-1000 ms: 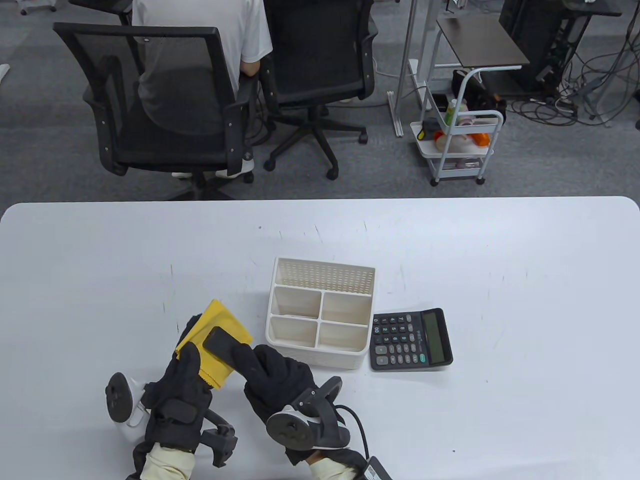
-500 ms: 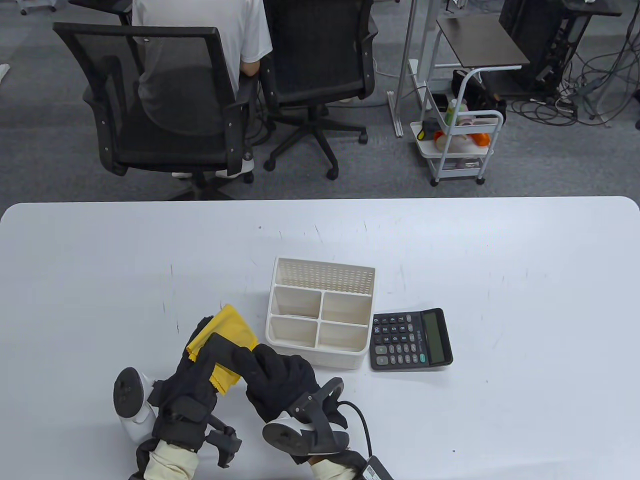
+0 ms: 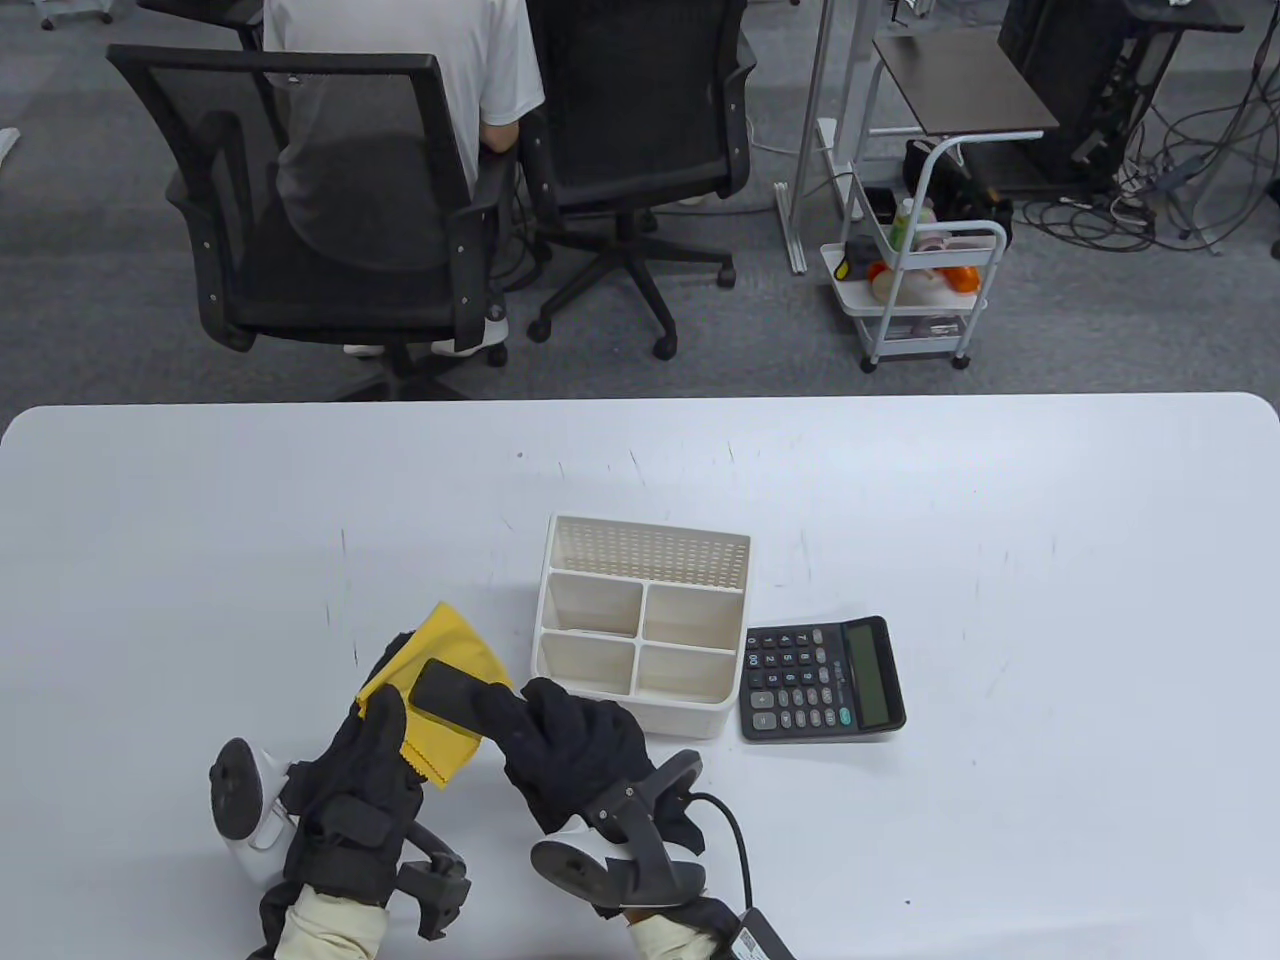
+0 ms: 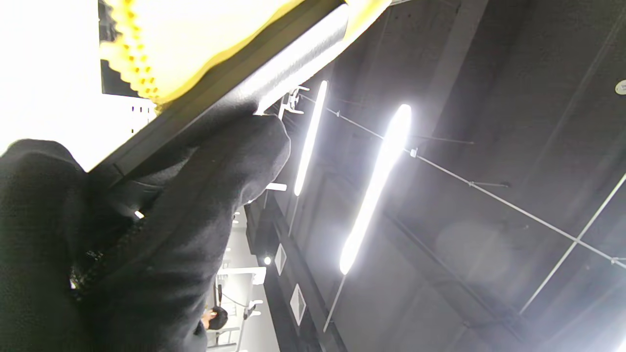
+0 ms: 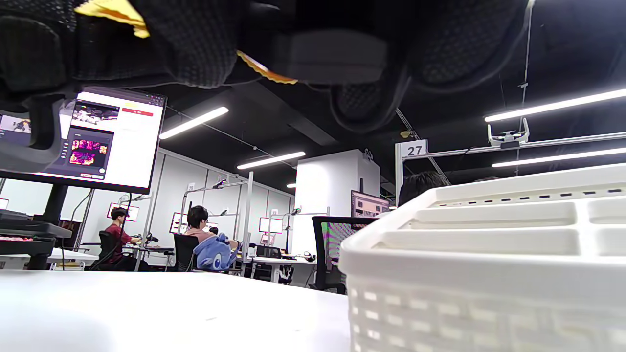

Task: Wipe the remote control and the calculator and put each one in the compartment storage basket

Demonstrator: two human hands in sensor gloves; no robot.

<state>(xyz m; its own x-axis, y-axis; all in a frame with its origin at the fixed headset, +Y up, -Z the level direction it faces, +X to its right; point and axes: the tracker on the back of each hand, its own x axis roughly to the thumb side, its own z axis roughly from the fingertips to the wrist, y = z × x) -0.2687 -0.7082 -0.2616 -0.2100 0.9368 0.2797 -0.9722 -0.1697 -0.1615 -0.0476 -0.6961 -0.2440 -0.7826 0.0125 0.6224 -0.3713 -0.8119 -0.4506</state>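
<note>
A black remote control (image 3: pixel 450 688) is held above the table just left of the white compartment basket (image 3: pixel 640 712). My right hand (image 3: pixel 560 735) grips its near end. My left hand (image 3: pixel 375 745) holds a yellow cloth (image 3: pixel 440 650) under and against the remote, thumb on top. In the left wrist view the cloth (image 4: pixel 195 34) lies on the remote's edge (image 4: pixel 274 58). The basket's four front compartments hold nothing. The black calculator (image 3: pixel 822 678) lies flat on the table against the basket's right side. In the right wrist view the basket (image 5: pixel 489 254) stands close on the right.
The white table (image 3: pixel 900 500) stretches wide to the right and behind the basket. Beyond its far edge stand black office chairs (image 3: pixel 330 230), one with a seated person, and a white trolley (image 3: pixel 920 290).
The remote has swung to point more leftward and moved slightly right with my right hand. My left hand with the cloth slid back along the remote toward me.
</note>
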